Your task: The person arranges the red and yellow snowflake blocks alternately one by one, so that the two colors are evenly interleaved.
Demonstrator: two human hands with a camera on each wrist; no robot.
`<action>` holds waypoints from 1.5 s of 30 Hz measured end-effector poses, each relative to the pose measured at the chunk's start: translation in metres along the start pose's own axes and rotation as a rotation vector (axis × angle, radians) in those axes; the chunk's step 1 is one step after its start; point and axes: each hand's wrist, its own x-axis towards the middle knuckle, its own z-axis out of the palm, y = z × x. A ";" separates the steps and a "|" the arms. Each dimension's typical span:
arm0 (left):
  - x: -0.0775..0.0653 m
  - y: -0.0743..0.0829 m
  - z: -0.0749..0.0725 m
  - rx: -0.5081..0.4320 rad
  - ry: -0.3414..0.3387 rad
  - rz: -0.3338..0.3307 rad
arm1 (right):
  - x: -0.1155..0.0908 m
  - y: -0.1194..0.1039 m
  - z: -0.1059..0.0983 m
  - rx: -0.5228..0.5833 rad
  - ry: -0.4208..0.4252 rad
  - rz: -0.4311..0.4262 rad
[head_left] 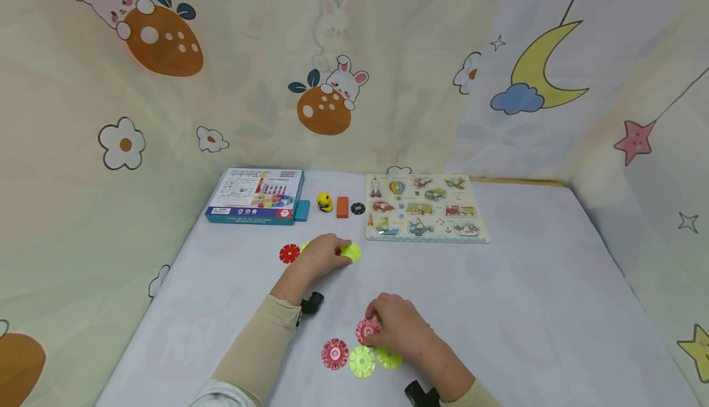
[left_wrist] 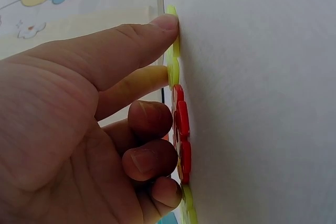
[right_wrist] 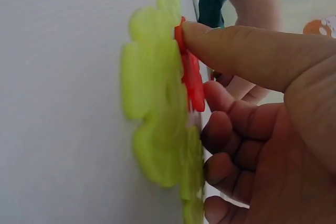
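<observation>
My left hand [head_left: 321, 255] pinches a yellow-green flower-shaped disc [head_left: 353, 252] between thumb and index finger, flat against the white table. Beside it lies a red flower-shaped disc [head_left: 289, 253]; my hand partly covers other discs in that row. In the left wrist view, red discs [left_wrist: 183, 124] stand under the curled fingers. Nearer the front, my right hand [head_left: 403, 328] holds a second red disc [head_left: 365, 331] by its edges with thumb and index finger. Around it lie another red disc [head_left: 335, 354] and two yellow-green discs [head_left: 362, 362], one partly under the hand.
At the back stand a boxed toy set [head_left: 255, 194], a teal block [head_left: 301, 210], a small yellow toy [head_left: 324, 202], an orange block [head_left: 342, 207] and a black round chip [head_left: 357, 209]. A wooden picture puzzle board [head_left: 426, 210] lies right of them, before a cartoon-print curtain.
</observation>
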 end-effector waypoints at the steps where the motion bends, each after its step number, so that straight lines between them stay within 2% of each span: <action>1: 0.000 0.000 0.000 0.001 -0.001 -0.001 | 0.000 -0.001 0.000 0.001 -0.008 0.009; 4: 0.000 0.000 0.000 0.000 -0.004 -0.007 | 0.000 -0.003 0.000 0.026 -0.031 0.039; 7: 0.001 0.000 0.001 0.000 -0.006 -0.007 | -0.003 -0.008 -0.002 0.108 -0.064 0.061; 11: 0.002 -0.002 0.002 0.003 -0.007 -0.002 | -0.007 -0.012 -0.007 0.229 -0.071 0.026; 16: 0.003 -0.002 0.002 0.012 -0.007 -0.001 | -0.006 -0.010 -0.026 0.359 -0.021 -0.032; 21: 0.002 -0.002 0.002 0.017 -0.007 -0.007 | 0.001 -0.005 -0.050 0.448 0.053 -0.002; 25: 0.002 -0.002 0.003 0.016 -0.007 -0.010 | 0.020 0.004 -0.060 0.432 0.114 0.076; 29: 0.003 -0.001 0.003 0.015 -0.008 -0.009 | 0.047 0.014 -0.063 0.363 0.148 0.160; 34: 0.002 0.000 0.003 0.030 -0.019 0.008 | 0.073 0.023 -0.056 0.292 0.180 0.195; 39: 0.001 0.002 0.003 0.050 -0.013 0.021 | 0.085 0.027 -0.047 0.202 0.194 0.221; 45: 0.003 0.002 0.002 0.062 -0.002 0.025 | 0.089 0.027 -0.045 0.180 0.208 0.304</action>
